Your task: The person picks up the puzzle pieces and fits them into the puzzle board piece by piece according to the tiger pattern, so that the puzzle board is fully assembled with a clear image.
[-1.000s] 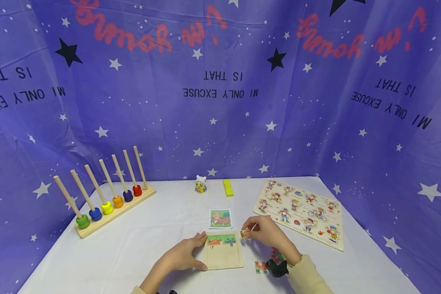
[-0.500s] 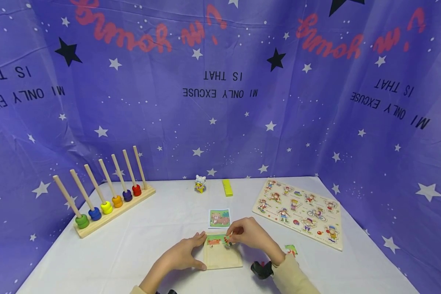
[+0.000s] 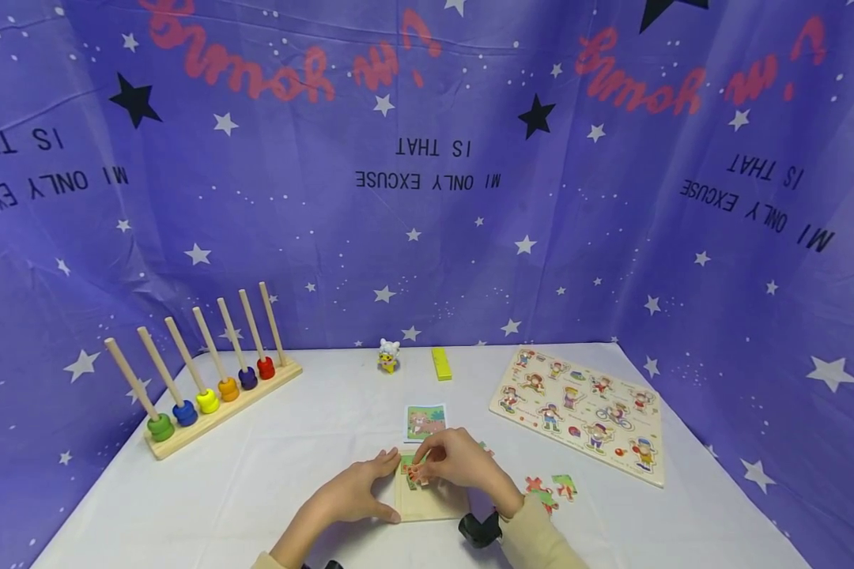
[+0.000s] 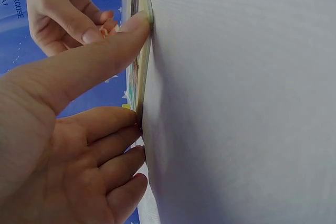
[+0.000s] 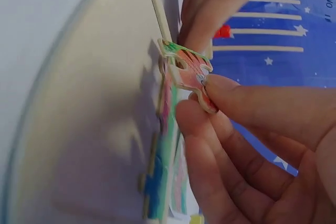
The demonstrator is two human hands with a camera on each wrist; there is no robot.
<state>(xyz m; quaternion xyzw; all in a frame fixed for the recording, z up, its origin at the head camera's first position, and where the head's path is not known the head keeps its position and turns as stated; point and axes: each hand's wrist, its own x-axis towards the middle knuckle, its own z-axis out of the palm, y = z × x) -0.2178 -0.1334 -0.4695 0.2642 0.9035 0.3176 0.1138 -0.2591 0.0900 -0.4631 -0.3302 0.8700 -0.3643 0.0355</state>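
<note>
- Puzzle piece (image 5: 186, 80) is tilted at the wooden tray (image 3: 434, 506), near its far left corner; hard to tell if it touches.
- Right hand (image 3: 462, 461) pinches it between thumb and finger. Turned the wrong way, its knob may get stuck on the laid pieces (image 5: 156, 184) along the far edge.
- Left hand (image 3: 352, 491) has thumb and fingers spread along the tray's left edge. If they let go, a hard push might slide the tray.
- Right sleeve (image 3: 542, 545) could bump the loose pieces (image 3: 563, 486) out past the right edge.
</note>
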